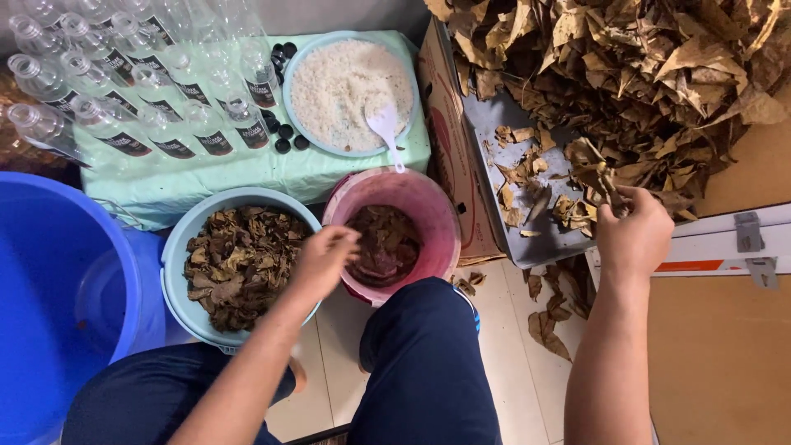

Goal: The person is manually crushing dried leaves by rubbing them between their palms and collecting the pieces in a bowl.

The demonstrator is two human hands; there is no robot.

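My left hand (324, 257) hovers over the gap between a light blue basin (175, 247) of wet dark leaves and a pink bucket (428, 216) holding more soaked leaves; its fingers are bunched, and I cannot tell whether they hold anything. My right hand (633, 232) is raised at the edge of a big pile of dry brown leaves (634, 74), with its fingers closed on a small bunch of dry leaves (600, 175). The pile lies on a grey metal sheet (494, 124).
A light blue bowl of white rice (350, 91) with a white spoon (386, 128) sits on a green cloth beside several clear empty bottles (124, 82) and black caps. A large blue tub (49, 280) stands at left. My knees are below. Leaf scraps litter the floor.
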